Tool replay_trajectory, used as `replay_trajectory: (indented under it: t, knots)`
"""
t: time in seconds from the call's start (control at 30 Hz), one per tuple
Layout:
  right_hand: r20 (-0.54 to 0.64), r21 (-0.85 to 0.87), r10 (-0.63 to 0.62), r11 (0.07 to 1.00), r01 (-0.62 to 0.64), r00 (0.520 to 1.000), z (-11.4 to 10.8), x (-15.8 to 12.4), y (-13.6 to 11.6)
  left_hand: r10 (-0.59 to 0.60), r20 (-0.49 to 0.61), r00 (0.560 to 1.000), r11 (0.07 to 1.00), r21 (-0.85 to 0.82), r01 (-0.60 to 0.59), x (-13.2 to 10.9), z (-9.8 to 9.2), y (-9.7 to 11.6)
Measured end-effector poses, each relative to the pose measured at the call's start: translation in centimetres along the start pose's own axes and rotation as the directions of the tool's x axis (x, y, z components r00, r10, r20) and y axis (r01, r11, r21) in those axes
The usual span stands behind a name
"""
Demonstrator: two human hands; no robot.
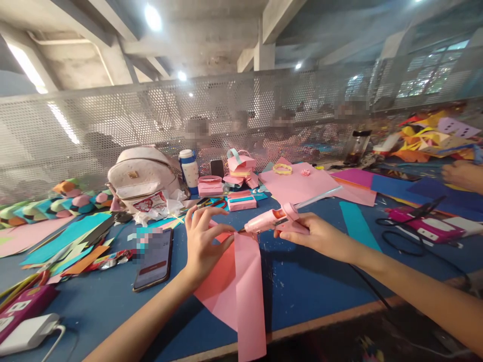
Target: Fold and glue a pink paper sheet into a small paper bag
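Observation:
My right hand is wrapped round the handle of a pink hot glue gun, with a clear glue stick poking out of its back end. The gun's nozzle points left and meets the top edge of a folded pink paper sheet. At that same edge my left hand pinches the paper between thumb and forefinger, its other fingers raised. The paper's lower end hangs past the table's front edge.
A smartphone lies left of my left hand. Behind stand a pale backpack, a white-and-blue bottle and small pink paper boxes. Purple power strips with cables lie on both sides. Another person's hand is at far right.

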State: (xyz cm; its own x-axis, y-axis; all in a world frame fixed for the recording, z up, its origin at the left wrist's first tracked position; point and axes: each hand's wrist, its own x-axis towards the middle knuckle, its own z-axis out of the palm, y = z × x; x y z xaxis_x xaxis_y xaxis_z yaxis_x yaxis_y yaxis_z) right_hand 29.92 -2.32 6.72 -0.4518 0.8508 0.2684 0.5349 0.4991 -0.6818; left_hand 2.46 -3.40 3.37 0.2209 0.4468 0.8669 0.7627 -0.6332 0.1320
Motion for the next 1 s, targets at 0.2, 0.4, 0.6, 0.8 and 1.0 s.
replay_trajectory:
  t: [0.2, 0.4, 0.6, 0.8, 1.0]
  knots:
    - [0.040, 0.055, 0.001, 0.998, -0.003, 0.999, 0.1, -0.1, -0.5, -0.003, 0.008, 1.000, 1.000, -0.022, 0.003, -0.1, 0.1, -0.2]
    - [0.024, 0.029, 0.005, 1.000, -0.006, 1.000, 0.0, -0.5, -0.3, 0.014, 0.006, 1.000, 1.000, -0.025, -0.014, -0.1, 0.2, -0.4]
    - [-0.041, -0.030, -0.013, 0.999, 0.012, 0.999, -0.1, -1.3, -0.7, 0.020, 0.007, 1.000, 1.000, -0.015, -0.020, 0.0, 0.2, -0.4]
    - [-0.032, -0.043, -0.026, 0.999, 0.025, 0.999, 0.0, -1.6, -1.0, 0.026, 0.008, 1.000, 0.999, -0.024, -0.026, 0.0, 0.1, 0.0]
    - [-0.053, -0.023, -0.031, 0.999, 0.030, 0.998, -0.1, -1.5, -0.7, 0.110, -0.029, 0.994, 0.993, -0.033, -0.111, 0.0, 0.1, 0.2]
